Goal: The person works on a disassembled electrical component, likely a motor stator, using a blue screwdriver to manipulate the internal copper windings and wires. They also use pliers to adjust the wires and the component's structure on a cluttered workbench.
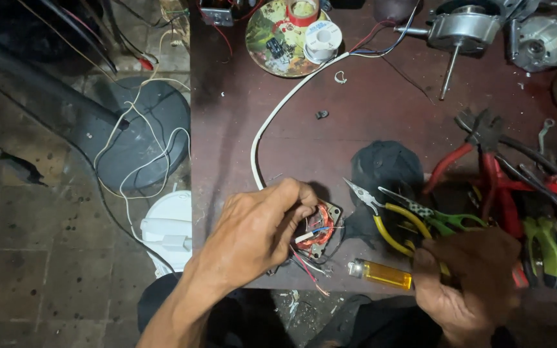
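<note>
The left hand (256, 232) reaches in from the lower left, forearm slanting up across the front edge of the dark reddish-brown tabletop (369, 109), wrist bent and back of the hand turned upward; its fingers (294, 203) are curled down and pinching the small motor stator with copper-orange windings and a grey metal frame (323, 231), which sits just inside the front edge, thin red, blue and white wires trailing from it toward the person. The right hand (469, 280) comes up from the lower right near the front edge, knuckles toward the camera, fingers closed around the handles of the yellow-handled needle-nose pliers (388, 222), whose pointed tip lies just beside the stator's right side. A translucent yellow lighter with a metal cap (381, 273) lies along the front edge between the two hands. Behind the pliers rests a crumpled black cloth (385, 171), and green-handled scissors (436, 218) lie just right of the pliers. Red-handled pliers (485, 161) rest toward the right edge. A white cable (272, 116) curves from the stator toward the far edge
</note>
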